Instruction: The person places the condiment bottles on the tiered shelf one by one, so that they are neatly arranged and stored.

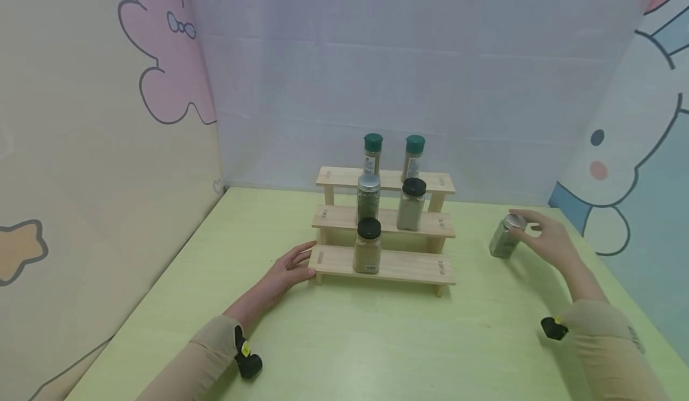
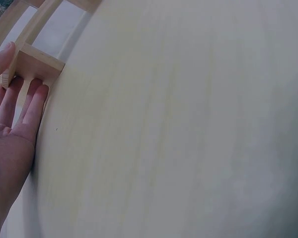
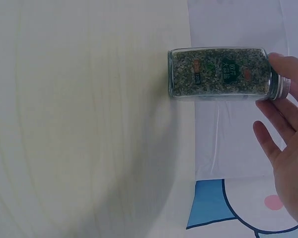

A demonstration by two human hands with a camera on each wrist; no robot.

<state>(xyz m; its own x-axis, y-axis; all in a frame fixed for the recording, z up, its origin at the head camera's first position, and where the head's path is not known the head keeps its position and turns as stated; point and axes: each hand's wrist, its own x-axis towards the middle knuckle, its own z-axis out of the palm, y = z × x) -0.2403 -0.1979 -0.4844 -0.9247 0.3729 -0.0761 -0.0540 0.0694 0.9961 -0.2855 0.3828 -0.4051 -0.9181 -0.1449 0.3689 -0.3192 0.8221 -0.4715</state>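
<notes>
In the head view, my right hand [image 1: 546, 239] pinches the silver lid of a square glass spice jar [image 1: 505, 236] between thumb and fingers, right of the wooden rack. The right wrist view shows dark green flakes inside the jar [image 3: 218, 73] and its base close to the tabletop; whether it touches is hard to tell. My left hand [image 1: 290, 267] holds the left end of the lowest step of the three-tier wooden spice rack [image 1: 409, 265]. Up close, the thumb lies on one side of the board [image 2: 25, 34] and the fingertips meet the end support.
Two green-capped bottles [image 1: 372, 143] stand on the top tier. On the middle tier are a silver-lidded jar [image 1: 368, 200] and a black-lidded jar [image 1: 411, 209]. Another black-lidded jar [image 1: 368, 251] occupies the bottom tier. Cloth-covered walls [image 1: 334, 78] border the pale table [image 1: 377, 341].
</notes>
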